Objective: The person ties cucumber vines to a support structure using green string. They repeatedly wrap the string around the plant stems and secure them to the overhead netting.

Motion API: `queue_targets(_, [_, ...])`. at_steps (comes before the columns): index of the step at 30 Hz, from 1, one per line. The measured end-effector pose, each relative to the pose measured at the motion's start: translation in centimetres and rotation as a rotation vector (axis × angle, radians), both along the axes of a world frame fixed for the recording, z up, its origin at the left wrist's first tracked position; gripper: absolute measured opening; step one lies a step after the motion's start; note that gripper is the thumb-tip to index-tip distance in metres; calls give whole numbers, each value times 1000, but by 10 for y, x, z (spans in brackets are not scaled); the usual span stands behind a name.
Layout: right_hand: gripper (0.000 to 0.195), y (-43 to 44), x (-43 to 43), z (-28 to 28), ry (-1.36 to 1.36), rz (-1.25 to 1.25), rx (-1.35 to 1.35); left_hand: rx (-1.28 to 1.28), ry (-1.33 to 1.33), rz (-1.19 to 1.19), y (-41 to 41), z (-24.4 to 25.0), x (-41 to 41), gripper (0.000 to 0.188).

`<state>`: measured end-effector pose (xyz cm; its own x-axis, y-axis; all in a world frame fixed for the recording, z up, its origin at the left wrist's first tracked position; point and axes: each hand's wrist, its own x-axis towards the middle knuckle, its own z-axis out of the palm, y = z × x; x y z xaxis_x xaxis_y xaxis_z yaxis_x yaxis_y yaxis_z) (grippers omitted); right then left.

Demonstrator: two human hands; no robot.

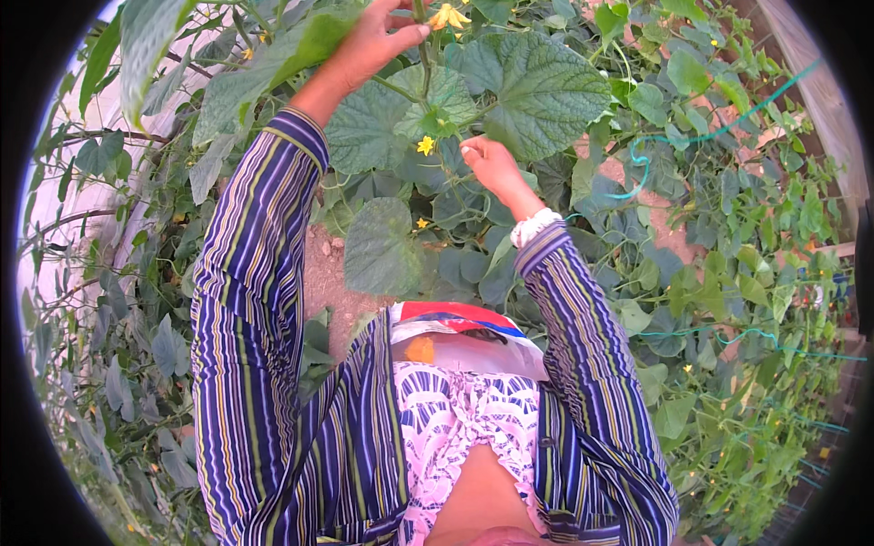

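At the top of the head view my left hand (pixel 382 41) grips the upright stem (pixel 427 72) of a cucumber vine between thumb and fingers. My right hand (pixel 495 167) is lower and to the right, its fingertips drawn together beside a thin shoot. Whether they pinch that shoot is too small to tell. Just left of those fingertips is a small yellow flower (pixel 426 145). A wilted yellow blossom (pixel 448 16) hangs near my left thumb. Broad cucumber leaves (pixel 546 92) spread around both hands, one of them behind my right hand.
A plastic bag (pixel 464 321) with red and blue print is at my waist, with something orange showing. Teal twine (pixel 724 130) runs through the vines on the right. Pale sheeting (pixel 75 252) stands behind foliage on the left. Bare soil (pixel 331 273) shows between leaves.
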<state>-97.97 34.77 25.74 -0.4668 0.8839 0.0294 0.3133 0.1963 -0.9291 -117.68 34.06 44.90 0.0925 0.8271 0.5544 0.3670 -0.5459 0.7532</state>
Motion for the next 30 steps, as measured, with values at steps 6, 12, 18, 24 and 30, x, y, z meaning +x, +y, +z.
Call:
queue_targets(6, [69,-8,-14,-8,586,-27,-841,-172,-47,80,-20,23,34,27])
queue_targets(12, [50,0,-20,-10,542,-84,-831,-190,4,19,-19,24,43,26])
queue_targets(18, [44,-19,-14,-21,243,-101,-689,-168,-1,62,-33,25,44,25])
queue_targets(24, [28,-29,14,-97,291,132,-506,-182,-23,31,-44,32,50,26])
queue_targets(30, [39,5,56,-156,121,-65,-31,-207,-40,-83,-62,45,74,33])
